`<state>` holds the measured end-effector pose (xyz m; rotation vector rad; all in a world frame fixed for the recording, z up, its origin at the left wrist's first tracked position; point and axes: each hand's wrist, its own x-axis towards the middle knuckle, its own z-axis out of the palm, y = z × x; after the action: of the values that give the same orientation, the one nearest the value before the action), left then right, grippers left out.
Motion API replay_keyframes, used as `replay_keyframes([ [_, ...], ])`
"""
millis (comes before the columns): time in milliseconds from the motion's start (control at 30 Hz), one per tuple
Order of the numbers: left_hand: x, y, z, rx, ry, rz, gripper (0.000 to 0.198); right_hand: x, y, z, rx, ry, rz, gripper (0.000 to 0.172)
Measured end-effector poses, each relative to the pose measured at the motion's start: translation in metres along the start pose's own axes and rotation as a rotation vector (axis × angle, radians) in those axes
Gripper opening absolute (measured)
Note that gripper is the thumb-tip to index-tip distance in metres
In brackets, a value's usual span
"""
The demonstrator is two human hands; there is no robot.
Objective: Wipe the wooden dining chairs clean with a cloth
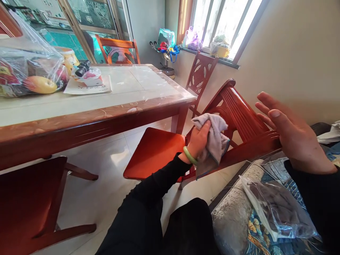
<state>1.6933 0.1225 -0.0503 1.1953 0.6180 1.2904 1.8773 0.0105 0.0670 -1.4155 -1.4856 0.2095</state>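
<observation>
My left hand point(198, 141), with a pale green bangle at its wrist, is closed around a greyish-pink cleaning cloth point(212, 145). The cloth lies against the backrest of a red-brown wooden chair point(243, 115), and part of it hangs down over the frame. That chair is tilted in view, its seat point(158, 152) under my left forearm. Near the top end of the backrest, my right hand point(294, 136) is held with its fingers spread and nothing in it. Whether it touches the wood I cannot tell.
A dining table point(148, 97) stands ahead, carrying a plastic bag of fruit point(29, 71) and a tissue pack point(91, 76). Another chair point(29, 198) is at the lower left. To the right, a bagged dark cloth point(281, 205) lies on a patterned sofa point(231, 216).
</observation>
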Motion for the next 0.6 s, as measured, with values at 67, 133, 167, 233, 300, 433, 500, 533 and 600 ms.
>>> replay_keyframes([
  [67,-0.005,0.002,0.02,0.019,-0.166,-0.062,0.029,-0.001,-0.001,0.0,0.046,0.016,0.026,0.062],
  [133,-0.016,-0.001,0.04,0.084,-0.311,-0.067,0.029,-0.002,-0.004,0.0,0.058,0.021,0.036,0.061],
  [167,-0.021,-0.003,0.048,0.112,-0.346,-0.032,0.028,-0.002,-0.005,0.0,0.064,0.021,0.039,0.061],
  [233,-0.031,-0.009,0.057,0.152,-0.362,0.086,0.028,-0.002,-0.005,0.0,0.074,0.018,0.034,0.059],
  [300,-0.039,-0.015,0.056,0.196,-0.361,0.218,0.034,-0.002,-0.005,0.0,0.078,0.011,0.018,0.057],
  [433,-0.046,-0.032,0.031,0.295,-0.381,0.452,0.041,0.0,-0.002,-0.001,0.033,0.005,0.002,0.057],
  [500,-0.048,-0.044,0.013,0.334,-0.454,0.501,0.038,0.001,-0.001,-0.002,0.009,0.001,0.003,0.059],
  [533,-0.049,-0.05,0.004,0.357,-0.487,0.509,0.036,0.002,-0.001,-0.002,0.006,-0.002,0.004,0.061],
  [600,-0.053,-0.061,-0.013,0.407,-0.517,0.506,0.034,0.002,-0.002,-0.001,0.009,0.005,0.004,0.064],
])
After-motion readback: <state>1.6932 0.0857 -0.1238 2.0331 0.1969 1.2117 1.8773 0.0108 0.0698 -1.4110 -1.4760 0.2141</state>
